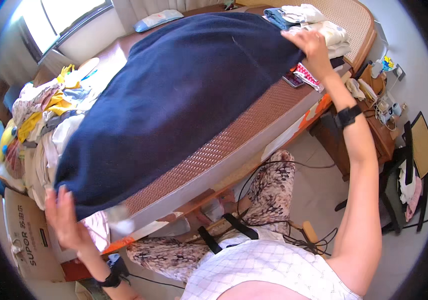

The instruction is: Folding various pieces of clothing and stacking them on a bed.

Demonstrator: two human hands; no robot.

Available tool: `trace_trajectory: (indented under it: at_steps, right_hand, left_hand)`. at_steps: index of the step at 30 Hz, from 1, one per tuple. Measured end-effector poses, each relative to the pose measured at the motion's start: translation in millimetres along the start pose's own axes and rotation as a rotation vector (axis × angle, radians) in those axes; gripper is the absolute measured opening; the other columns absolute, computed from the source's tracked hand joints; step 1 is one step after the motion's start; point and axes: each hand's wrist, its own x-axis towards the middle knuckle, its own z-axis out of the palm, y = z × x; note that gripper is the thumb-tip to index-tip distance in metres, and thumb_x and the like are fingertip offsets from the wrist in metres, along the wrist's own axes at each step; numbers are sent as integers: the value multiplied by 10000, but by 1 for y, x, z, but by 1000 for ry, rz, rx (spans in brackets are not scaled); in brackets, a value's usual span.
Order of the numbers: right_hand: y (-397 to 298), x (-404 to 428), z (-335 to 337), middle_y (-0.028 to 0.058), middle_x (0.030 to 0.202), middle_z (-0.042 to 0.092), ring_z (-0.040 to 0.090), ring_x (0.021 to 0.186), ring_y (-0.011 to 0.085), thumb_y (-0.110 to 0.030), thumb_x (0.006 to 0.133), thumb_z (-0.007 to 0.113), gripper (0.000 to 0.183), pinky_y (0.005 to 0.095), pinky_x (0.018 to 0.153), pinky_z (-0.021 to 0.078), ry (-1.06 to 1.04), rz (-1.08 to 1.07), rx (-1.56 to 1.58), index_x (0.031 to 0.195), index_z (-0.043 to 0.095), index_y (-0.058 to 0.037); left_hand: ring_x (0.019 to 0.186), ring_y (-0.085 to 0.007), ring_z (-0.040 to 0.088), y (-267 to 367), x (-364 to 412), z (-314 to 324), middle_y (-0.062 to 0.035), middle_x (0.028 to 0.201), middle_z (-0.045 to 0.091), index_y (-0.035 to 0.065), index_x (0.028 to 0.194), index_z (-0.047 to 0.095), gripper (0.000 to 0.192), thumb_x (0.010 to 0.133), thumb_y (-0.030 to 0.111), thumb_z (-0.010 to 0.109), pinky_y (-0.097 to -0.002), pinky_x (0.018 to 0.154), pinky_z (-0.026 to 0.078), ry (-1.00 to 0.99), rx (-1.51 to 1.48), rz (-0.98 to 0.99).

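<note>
A large dark navy cloth (184, 97) is spread wide above a bed covered with a brown woven mat (199, 161). My right hand (311, 50) grips its edge at the upper right, close to a stack of folded clothes (307, 22). At the lower left, my left hand (64, 217) is at the cloth's other corner with its fingers extended; whether they pinch the fabric cannot be told. Pink fabric (97, 228) lies beside that hand. The cloth hides much of the mat.
A heap of mixed clothes (49, 108) covers the bed's left side, above a cardboard box (26, 236). A wooden bedside cabinet (375, 138) with cables and a dark chair (397, 187) stand at right. Black cables (307, 243) lie near my legs.
</note>
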Motion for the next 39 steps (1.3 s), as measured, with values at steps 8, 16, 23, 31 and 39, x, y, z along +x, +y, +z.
trace_trajectory:
  at_steps: [8, 16, 23, 31, 39]
  right_hand:
    - [-63, -150, 58, 94, 1227, 557, 497, 1179, 261, 52, 744, 519, 570, 456, 1069, 293, -393, 143, 314, 1227, 597, -241]
    - [-127, -71, 27, 121, 1131, 612, 526, 1132, 290, -59, 778, 522, 318, 476, 1015, 328, -311, 149, 278, 1053, 666, -129]
    - [-371, 11, -13, 136, 1277, 531, 456, 1238, 323, -250, 847, 608, 346, 554, 1064, 246, -199, -20, 974, 1169, 584, -124]
    - [-276, -44, 40, 91, 1288, 535, 469, 1211, 288, -482, 848, 559, 455, 493, 1031, 316, -248, 215, 704, 1157, 614, -153]
    - [-147, -121, 65, 113, 1462, 363, 301, 1364, 283, -552, 909, 437, 611, 451, 1133, 146, -561, 571, 341, 1381, 440, -164]
  left_hand:
    - [1327, -365, 358, 60, -83, 47, -120, 1318, 529, 37, 1179, 599, 523, 700, -148, 499, -450, 1106, 262, -484, -300, -280]
    - [826, -254, 631, 55, -105, 30, -151, 957, 622, -5, 1300, 393, 568, 918, 374, 574, -348, 810, 531, -49, -1145, -1728]
    - [1151, -250, 526, 102, -59, 90, -105, 1269, 551, 86, 1233, 547, 422, 863, 250, 666, -441, 1016, 406, 510, -1870, -1703]
    - [992, -303, 613, 73, -68, 102, -131, 1135, 622, 12, 1132, 585, 374, 774, 112, 619, -447, 916, 487, 604, -1663, -1773]
    - [1045, -277, 550, 90, -51, 106, -157, 1220, 555, -61, 1335, 409, 625, 781, 34, 683, -369, 983, 392, 406, -510, -1073]
